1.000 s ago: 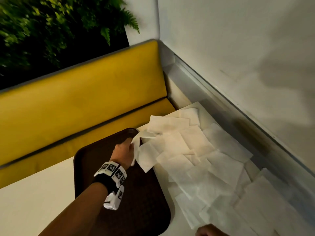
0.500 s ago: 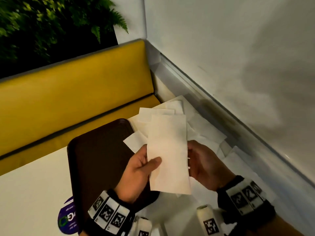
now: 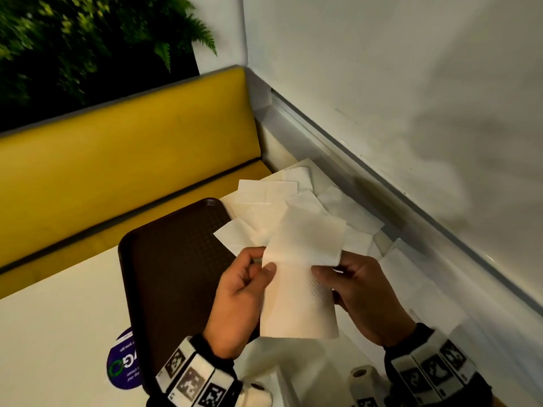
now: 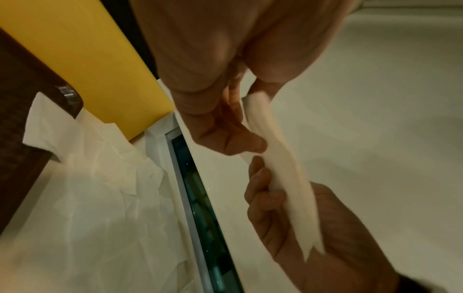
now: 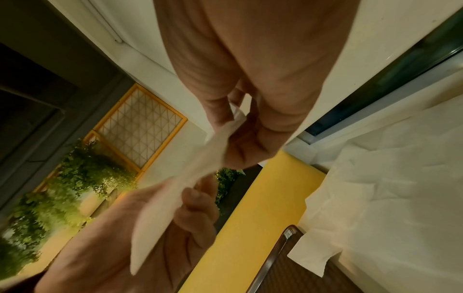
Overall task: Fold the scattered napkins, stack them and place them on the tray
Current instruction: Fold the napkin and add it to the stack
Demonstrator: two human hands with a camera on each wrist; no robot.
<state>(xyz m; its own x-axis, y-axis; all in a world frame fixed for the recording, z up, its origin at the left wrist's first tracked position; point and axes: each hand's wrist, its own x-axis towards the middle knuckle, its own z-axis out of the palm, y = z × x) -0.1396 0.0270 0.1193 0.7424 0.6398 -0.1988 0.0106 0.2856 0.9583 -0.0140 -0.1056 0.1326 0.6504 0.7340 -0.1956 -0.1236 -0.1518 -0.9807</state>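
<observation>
Both hands hold one napkin [image 3: 299, 277] up in the air at the centre of the head view, above the right edge of the dark tray [image 3: 176, 259]. The left hand [image 3: 238, 301] pinches its left edge between thumb and curled fingers; the right hand [image 3: 364, 295] pinches the right edge the same way. The sheet hangs long and narrow, with a faint crease across its upper part.

The step in hand looks like the first fold of this napkin: it is picked up and squared, not yet doubled over. Next the hands likely need to bring one end onto the other, line up the corners and press the crease, then lay it on the tray, which shows no folded stack, only a corner of a loose sheet over its far right edge.

The remaining scattered napkins [image 3: 317, 207] lie overlapped on the white bench [image 3: 58, 318] toward the upper right of the tray, against the wall [image 3: 382, 83]
</observation>
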